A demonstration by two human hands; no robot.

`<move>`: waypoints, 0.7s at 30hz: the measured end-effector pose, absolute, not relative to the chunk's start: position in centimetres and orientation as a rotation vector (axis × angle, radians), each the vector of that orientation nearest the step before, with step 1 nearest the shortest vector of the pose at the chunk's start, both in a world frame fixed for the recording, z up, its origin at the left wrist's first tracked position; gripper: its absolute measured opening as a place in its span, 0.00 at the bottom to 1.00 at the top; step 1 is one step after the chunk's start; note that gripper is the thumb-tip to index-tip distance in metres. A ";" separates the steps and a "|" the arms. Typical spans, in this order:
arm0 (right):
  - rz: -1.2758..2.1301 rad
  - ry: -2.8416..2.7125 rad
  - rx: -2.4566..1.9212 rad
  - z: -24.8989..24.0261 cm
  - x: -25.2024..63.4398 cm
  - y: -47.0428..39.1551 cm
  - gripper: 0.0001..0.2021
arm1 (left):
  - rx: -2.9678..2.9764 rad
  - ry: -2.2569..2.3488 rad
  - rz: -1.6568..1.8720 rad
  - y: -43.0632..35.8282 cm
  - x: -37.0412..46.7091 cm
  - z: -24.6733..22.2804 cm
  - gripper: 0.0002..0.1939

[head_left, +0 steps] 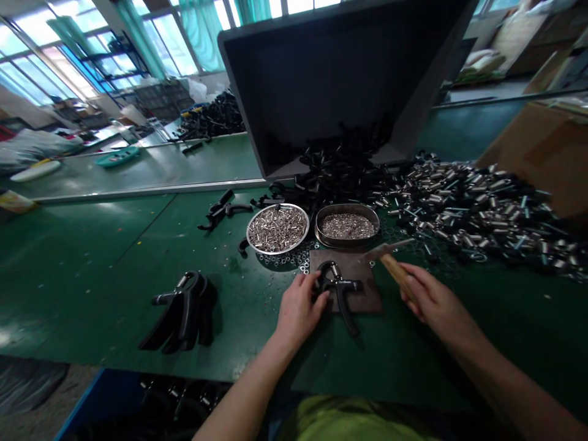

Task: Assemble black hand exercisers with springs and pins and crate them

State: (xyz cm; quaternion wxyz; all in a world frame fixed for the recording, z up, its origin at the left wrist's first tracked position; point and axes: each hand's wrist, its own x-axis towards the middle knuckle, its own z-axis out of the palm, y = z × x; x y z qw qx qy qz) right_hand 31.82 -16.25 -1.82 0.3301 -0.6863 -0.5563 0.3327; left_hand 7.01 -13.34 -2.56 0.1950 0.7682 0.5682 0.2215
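Observation:
My left hand is closed on the left handle of a black hand grip strengthener, which lies on a dark square plate. A metal spring shows at the top of the strengthener. In my right hand is a hammer, gripped by its wooden handle. The hammer's metal head is raised to the right of the strengthener, above the plate's back right corner. Several more strengtheners stand bunched together on the green bench to the left.
Behind the plate are a round dish of small metal pins and an oval tin of tiny parts. Loose washers lie around them. A large grey bin tips out black parts. Springs and handles are heaped at right beside a cardboard box.

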 end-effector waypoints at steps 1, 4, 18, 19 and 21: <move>0.928 -1.337 -1.819 -2.0 32.1 -17.2 0.25 | 2.093 1.611 0.662 -13.4 7.0 -2.8 0.19; 1.030 -1.283 -1.819 -1.9 31.4 -18.9 0.25 | 2.034 1.625 0.704 -13.3 7.2 -3.2 0.16; -0.041 -2.285 -1.617 -1.8 30.0 -18.1 0.19 | 2.155 1.535 0.585 -13.5 6.9 -2.4 0.22; -0.126 -2.256 -1.649 -2.2 31.0 -18.5 0.19 | 2.164 1.505 0.573 -13.5 6.8 -2.2 0.22; -0.294 -2.214 -1.721 -3.0 33.1 -19.2 0.18 | 2.093 1.453 0.592 -13.2 6.7 -1.9 0.20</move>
